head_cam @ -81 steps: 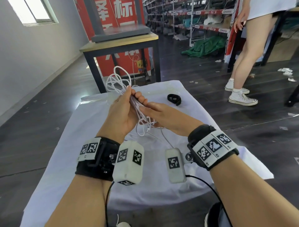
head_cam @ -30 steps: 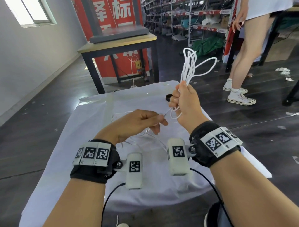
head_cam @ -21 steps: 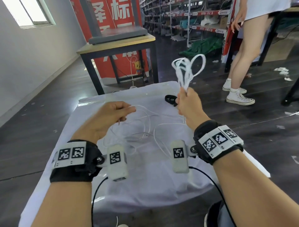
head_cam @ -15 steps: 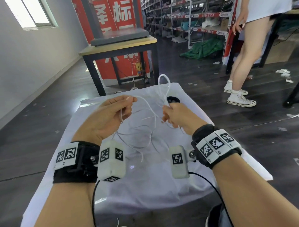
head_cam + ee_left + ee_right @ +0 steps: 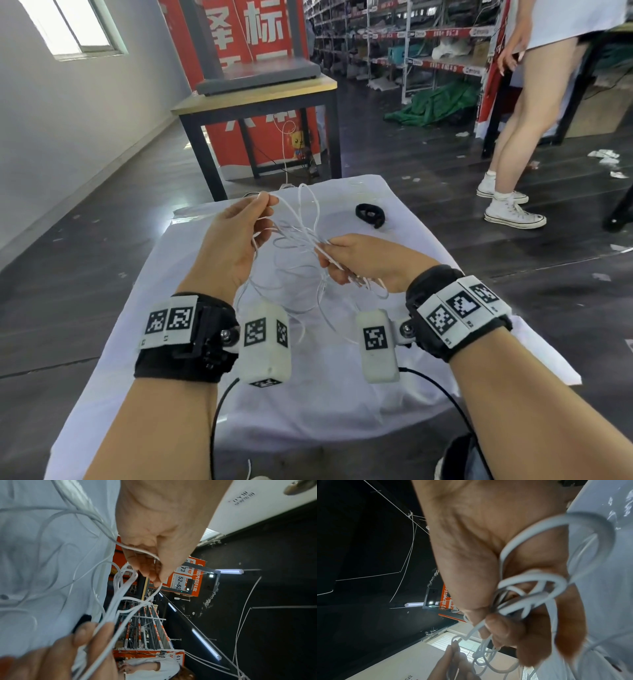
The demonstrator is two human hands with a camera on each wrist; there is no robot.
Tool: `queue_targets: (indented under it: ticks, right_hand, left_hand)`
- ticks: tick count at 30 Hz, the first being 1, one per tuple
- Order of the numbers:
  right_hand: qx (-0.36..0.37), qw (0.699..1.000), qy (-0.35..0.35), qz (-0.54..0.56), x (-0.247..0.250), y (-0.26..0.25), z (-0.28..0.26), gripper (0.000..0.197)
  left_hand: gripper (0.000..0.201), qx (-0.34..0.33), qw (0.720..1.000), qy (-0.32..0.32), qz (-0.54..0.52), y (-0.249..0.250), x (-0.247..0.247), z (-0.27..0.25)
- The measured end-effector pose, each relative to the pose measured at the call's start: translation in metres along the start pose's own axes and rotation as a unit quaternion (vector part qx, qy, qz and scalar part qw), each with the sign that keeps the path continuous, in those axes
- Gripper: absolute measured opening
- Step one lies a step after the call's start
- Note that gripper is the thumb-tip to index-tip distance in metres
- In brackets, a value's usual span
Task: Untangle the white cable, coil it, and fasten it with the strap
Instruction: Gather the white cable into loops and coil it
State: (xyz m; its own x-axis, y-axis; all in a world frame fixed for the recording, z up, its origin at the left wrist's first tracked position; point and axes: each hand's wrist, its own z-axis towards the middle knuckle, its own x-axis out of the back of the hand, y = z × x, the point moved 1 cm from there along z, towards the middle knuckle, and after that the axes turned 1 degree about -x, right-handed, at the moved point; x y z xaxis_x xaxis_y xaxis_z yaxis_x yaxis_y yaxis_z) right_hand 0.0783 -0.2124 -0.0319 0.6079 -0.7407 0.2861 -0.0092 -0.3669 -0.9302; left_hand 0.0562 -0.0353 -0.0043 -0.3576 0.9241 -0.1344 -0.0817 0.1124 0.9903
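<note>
Two hands work above the cloth-covered table [image 5: 191, 370]. The left hand [image 5: 233, 246] is raised, thumb and forefinger pinching one strand of the single white cable [image 5: 301, 246] at the top of a loop. The right hand [image 5: 370, 260] sits lower and just to its right, fingers curled around a bunch of several strands; in the right wrist view the gathered loops fill its grip, too tangled to count. Between the two hands the cable spans in loose crossing loops, and more of it hangs down below them toward the white cloth.

One black strap [image 5: 370, 214] lies on the cloth beyond the right hand, well apart from the cable and untouched.

Each wrist carries a black band with square printed markers and one white camera block.

Past the left hand stands one wooden table on black legs [image 5: 260, 99] with a grey slab on top, before a red banner. Far to the right of the right hand, another person's legs in white sneakers [image 5: 513, 214] stand on the dark floor, near shelving racks.
</note>
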Motion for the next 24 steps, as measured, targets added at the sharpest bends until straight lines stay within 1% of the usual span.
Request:
queue_targets:
  ticks: [2, 3, 6, 8, 11, 13, 15, 18, 21, 22, 24]
  right_hand:
    - [-0.011, 0.997, -0.025, 0.073, -0.002, 0.000, -0.001, 0.033]
    - [-0.016, 0.996, -0.032, 0.087, -0.003, 0.000, -0.001, 0.034]
    - [-0.022, 0.996, -0.035, 0.077, -0.004, -0.002, -0.004, 0.045]
    - [-0.019, 0.997, -0.044, 0.057, -0.005, -0.004, -0.006, 0.051]
    - [0.001, 0.997, -0.069, 0.022, -0.007, -0.005, -0.007, 0.046]
    - [0.007, 0.997, -0.073, 0.030, -0.007, -0.006, -0.008, 0.043]
    - [0.015, 0.997, -0.062, 0.044, -0.006, -0.007, -0.009, 0.042]
    - [0.038, 0.995, -0.040, 0.086, -0.004, -0.008, -0.007, 0.042]
    - [0.067, 0.990, -0.038, 0.118, -0.005, -0.008, -0.006, 0.042]
    - [0.074, 0.990, -0.037, 0.116, -0.006, -0.008, -0.006, 0.041]
    - [0.086, 0.990, -0.038, 0.106, -0.010, -0.009, -0.005, 0.040]
  left_hand:
    - [0.018, -0.030, 0.998, 0.022, 0.050, -0.001, 0.002, 0.001]
    - [0.018, -0.043, 0.996, 0.031, 0.072, -0.002, 0.003, 0.001]
    - [0.014, -0.069, 0.990, 0.052, 0.112, -0.005, 0.005, 0.003]
    - [0.012, -0.073, 0.989, 0.058, 0.118, -0.006, 0.006, 0.005]
    - [0.010, -0.071, 0.990, 0.055, 0.110, -0.008, 0.008, 0.006]
    - [0.011, -0.066, 0.991, 0.056, 0.105, -0.008, 0.011, 0.007]
    - [0.011, -0.047, 0.995, 0.048, 0.073, -0.008, 0.014, 0.008]
    - [0.014, 0.021, 0.999, 0.012, -0.024, -0.007, 0.018, 0.013]
    - [0.020, 0.094, 0.989, -0.043, -0.108, -0.004, 0.020, 0.014]
    - [0.023, 0.101, 0.985, -0.060, -0.128, -0.002, 0.019, 0.013]
    - [0.037, 0.088, 0.980, -0.080, -0.159, 0.004, 0.016, 0.011]
